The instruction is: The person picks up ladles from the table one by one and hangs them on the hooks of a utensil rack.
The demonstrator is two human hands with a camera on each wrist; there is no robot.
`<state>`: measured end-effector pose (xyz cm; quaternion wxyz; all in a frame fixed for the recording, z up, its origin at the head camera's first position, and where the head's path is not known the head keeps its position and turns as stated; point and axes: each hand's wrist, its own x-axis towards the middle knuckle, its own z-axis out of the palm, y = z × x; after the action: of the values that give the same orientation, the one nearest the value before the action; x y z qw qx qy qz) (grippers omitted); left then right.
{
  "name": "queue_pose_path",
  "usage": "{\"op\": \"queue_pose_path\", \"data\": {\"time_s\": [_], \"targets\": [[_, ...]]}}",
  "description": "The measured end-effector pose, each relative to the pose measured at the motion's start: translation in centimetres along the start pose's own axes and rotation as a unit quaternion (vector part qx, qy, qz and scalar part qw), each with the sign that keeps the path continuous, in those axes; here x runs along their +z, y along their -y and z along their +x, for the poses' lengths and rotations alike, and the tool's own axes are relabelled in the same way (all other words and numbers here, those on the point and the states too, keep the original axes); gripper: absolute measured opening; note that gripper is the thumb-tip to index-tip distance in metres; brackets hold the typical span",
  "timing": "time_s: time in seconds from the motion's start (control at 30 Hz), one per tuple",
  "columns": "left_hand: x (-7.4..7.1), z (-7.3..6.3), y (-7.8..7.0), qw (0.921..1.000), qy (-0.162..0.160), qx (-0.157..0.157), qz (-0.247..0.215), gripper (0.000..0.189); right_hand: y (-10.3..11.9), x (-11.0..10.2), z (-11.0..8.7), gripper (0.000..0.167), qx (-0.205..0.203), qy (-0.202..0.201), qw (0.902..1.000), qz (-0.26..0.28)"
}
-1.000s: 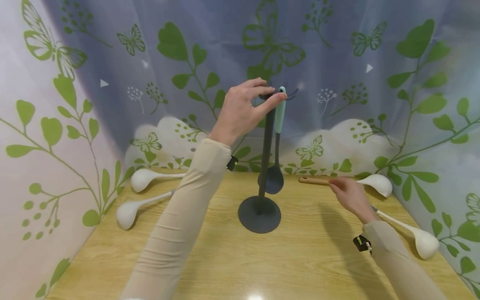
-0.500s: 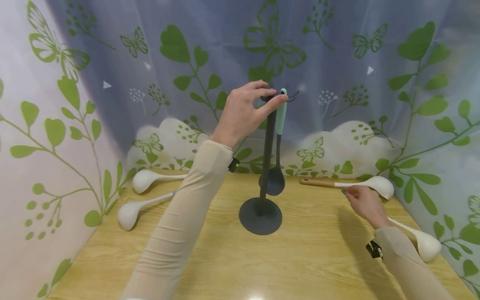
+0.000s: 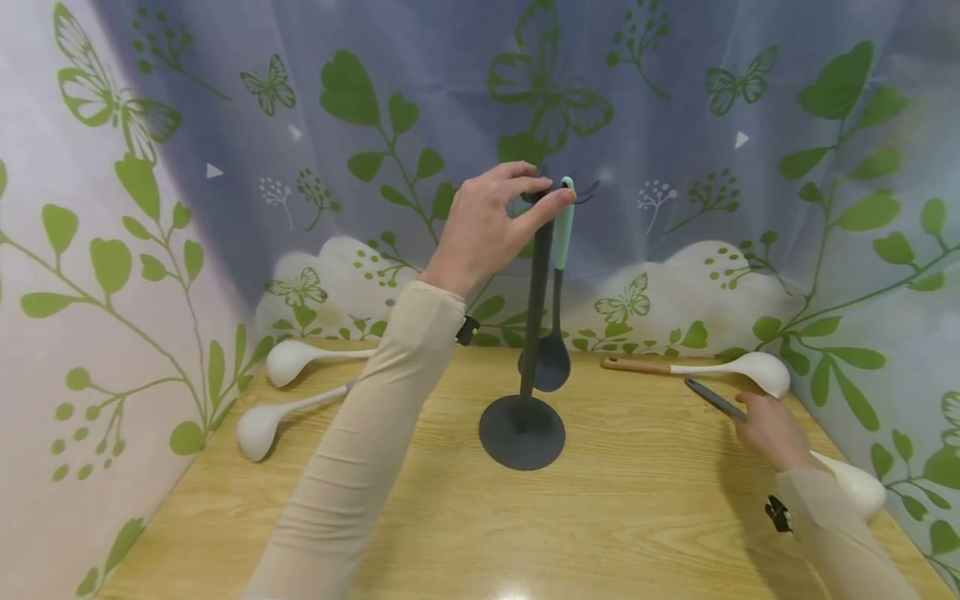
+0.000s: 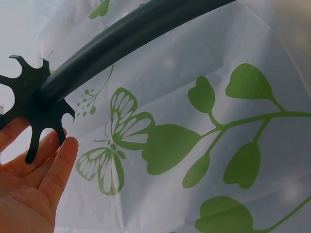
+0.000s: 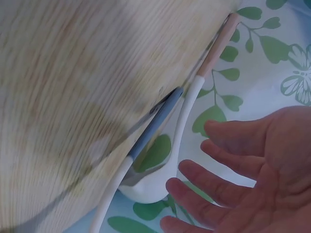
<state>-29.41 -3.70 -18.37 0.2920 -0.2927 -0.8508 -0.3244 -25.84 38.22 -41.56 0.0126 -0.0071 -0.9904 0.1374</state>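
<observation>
A dark utensil stand [image 3: 534, 325] with a round base rises mid-table in the head view. My left hand [image 3: 491, 217] grips its top; the left wrist view shows the fingers at the hooked top plate [image 4: 34, 102]. From a hook hangs a dark ladle [image 3: 551, 362] with a mint handle. At the right, my right hand [image 3: 772, 427] is over a white ladle with a grey handle [image 3: 712, 397]. In the right wrist view its fingers are spread, apart from that grey handle [image 5: 156, 124]. Hand and sleeve hide part of this ladle.
Behind it lies a white ladle with a wooden handle [image 3: 637, 365], along the table's back edge. Two more white ladles, one farther back [image 3: 288, 361] and one nearer [image 3: 258, 431], lie at the left, their handle ends behind my left sleeve. A patterned curtain [image 3: 435, 100] surrounds the wooden table [image 3: 600, 517].
My right hand has moved right and nearer, from the wooden-handled ladle to the grey-handled one, uncovering both handles. My left hand keeps its place on the stand.
</observation>
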Motion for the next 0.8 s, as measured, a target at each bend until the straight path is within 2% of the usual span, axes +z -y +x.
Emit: {"op": "queue_pose_path", "data": {"time_s": [0.27,0.53,0.73,0.8], "targets": [[0.2,-0.1,0.0,1.0000,-0.001,0.007,0.005,0.048,-1.9,-0.1,-1.2,0.051,0.040,0.013,0.9987,-0.029],[0.3,0.1,-0.1,0.9999,-0.006,0.012,0.003,0.048,-4.2,0.3,-2.5,0.045,0.057,0.039,0.9974,-0.020],[0.2,0.1,-0.1,0.9999,-0.005,0.009,0.006,0.048,-5.1,0.2,-2.7,0.021,0.094,0.076,0.9925,-0.017],[0.2,0.1,0.0,0.9999,-0.006,0.009,0.010,0.048,-5.3,0.2,-2.6,0.018,0.102,0.083,0.9912,-0.014]]}}
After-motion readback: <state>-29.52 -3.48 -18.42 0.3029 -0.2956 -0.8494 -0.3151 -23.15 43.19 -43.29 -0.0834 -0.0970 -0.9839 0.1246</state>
